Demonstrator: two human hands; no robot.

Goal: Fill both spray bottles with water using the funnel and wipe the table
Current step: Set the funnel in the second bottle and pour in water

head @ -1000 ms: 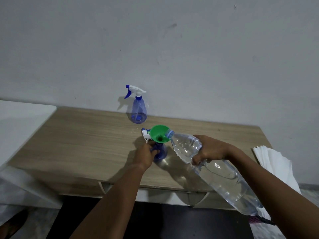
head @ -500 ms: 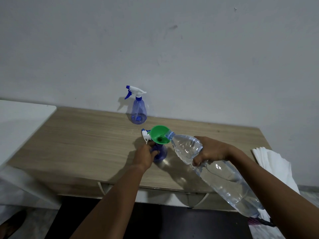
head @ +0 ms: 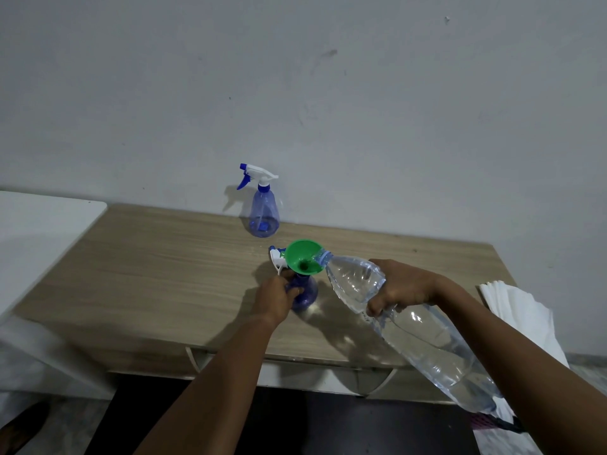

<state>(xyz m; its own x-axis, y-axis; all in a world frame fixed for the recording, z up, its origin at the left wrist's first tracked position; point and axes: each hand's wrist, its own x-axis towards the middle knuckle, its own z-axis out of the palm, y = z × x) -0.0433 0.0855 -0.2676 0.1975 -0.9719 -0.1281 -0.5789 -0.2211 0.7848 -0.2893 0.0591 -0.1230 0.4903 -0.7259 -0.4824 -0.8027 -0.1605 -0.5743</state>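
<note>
A green funnel (head: 303, 256) sits in the neck of a small blue spray bottle (head: 305, 292) standing on the wooden table (head: 164, 274). My left hand (head: 277, 298) grips that bottle's body. Its white and blue trigger head (head: 276, 256) lies just left of the funnel. My right hand (head: 399, 287) holds a large clear water bottle (head: 414, 326), tilted with its open mouth over the funnel's rim. A second blue spray bottle (head: 262, 211), with its trigger head on, stands at the back by the wall.
A stack of white paper towels (head: 519, 316) lies at the table's right end. A white surface (head: 39, 234) adjoins the table on the left. The grey wall runs right behind the table. A dark gap shows below the table's front edge.
The large bottle has tipped slightly more and its mouth has crept a little further over the funnel. My left hand has stayed on the small bottle.
</note>
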